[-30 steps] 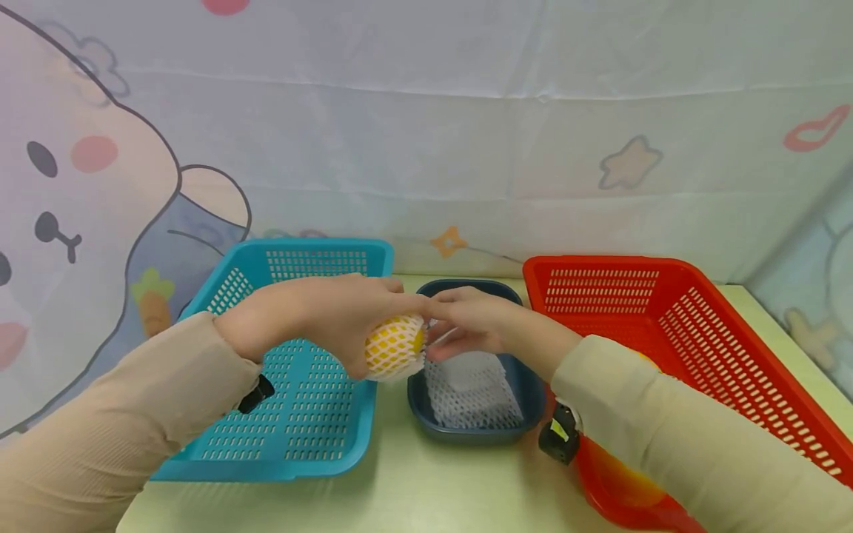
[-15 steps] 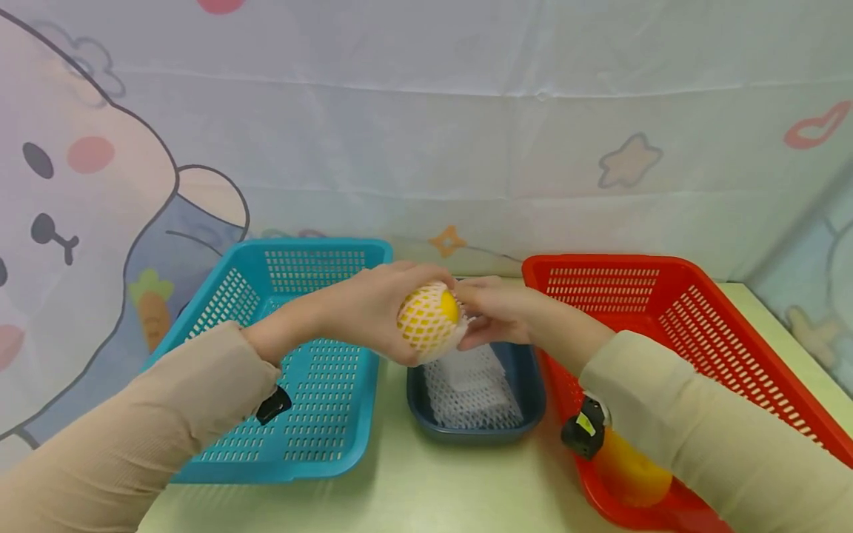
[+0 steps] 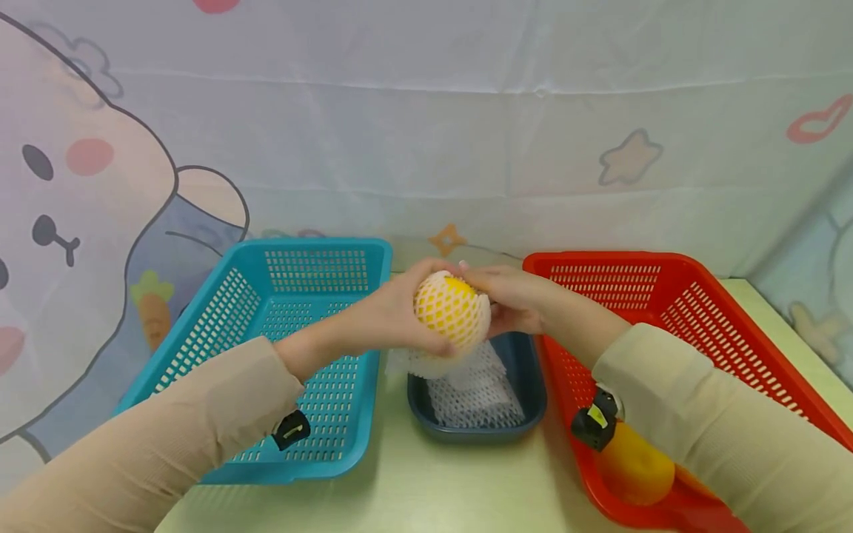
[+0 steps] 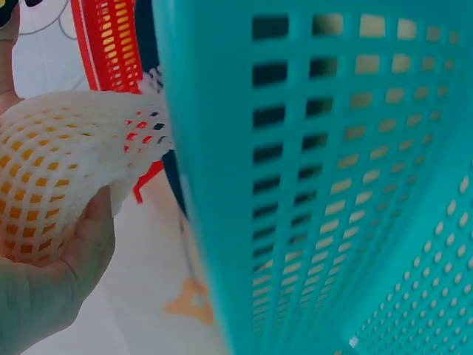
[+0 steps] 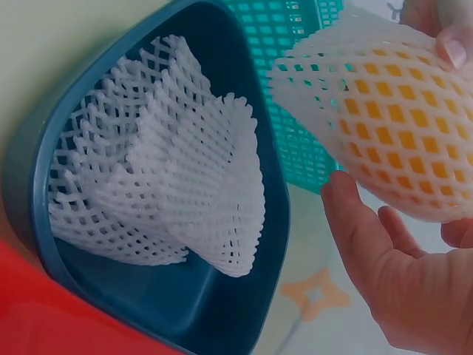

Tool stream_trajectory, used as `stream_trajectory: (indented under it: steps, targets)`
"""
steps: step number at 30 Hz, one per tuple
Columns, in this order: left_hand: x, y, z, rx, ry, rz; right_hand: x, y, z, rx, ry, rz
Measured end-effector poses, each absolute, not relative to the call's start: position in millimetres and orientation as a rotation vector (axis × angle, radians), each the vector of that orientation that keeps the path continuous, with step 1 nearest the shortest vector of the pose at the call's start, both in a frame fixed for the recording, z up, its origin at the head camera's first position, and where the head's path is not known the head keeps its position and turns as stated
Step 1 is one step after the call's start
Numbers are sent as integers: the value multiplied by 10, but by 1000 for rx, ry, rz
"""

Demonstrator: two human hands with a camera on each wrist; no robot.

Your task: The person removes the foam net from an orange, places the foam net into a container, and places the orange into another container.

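Observation:
An orange-yellow round fruit [image 3: 460, 285] sits inside a white foam net sleeve [image 3: 453, 318], held up over the small dark blue bin [image 3: 476, 435]. My left hand [image 3: 396, 311] grips the sleeved fruit from the left, fingers curled around it. On its right side, my right hand [image 3: 516, 296] holds the net's open edge, where bare fruit shows at the top. The sleeve's loose tail [image 4: 140, 133] hangs off the fruit towards the blue basket. In the right wrist view, one finger [image 5: 344, 200] of the right hand is extended beside the netting.
More folded foam net sleeves [image 5: 170, 163] lie in the dark blue bin. To its left stands a light blue perforated basket [image 3: 373, 414]; to its right, a red basket [image 3: 706, 318] holds orange-yellow fruit [image 3: 636, 466], partly behind the right sleeve. A printed cloth [image 3: 426, 133] hangs behind.
Both hands have shifted right and slightly up with the fruit. The fruit has turned so its bare patch faces up and right, and the net's tail now shows below the left hand.

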State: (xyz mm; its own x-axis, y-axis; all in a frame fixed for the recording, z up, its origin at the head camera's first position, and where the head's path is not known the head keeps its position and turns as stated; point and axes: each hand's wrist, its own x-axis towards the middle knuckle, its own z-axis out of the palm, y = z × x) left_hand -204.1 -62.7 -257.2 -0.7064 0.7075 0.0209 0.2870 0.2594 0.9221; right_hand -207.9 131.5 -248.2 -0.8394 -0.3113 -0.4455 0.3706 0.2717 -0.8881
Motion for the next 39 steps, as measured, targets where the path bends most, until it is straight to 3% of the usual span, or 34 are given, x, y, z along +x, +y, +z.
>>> stream_trajectory:
  steps: [26,39]
  targets:
    - [-1919,-383,-2667,370,1906,1746,-2030,1381,-2432,-219,1911,-1462]
    - [-1816,-272,-2628,263,1821,1870,-2010,1427,-2424,-234,1984,-1528]
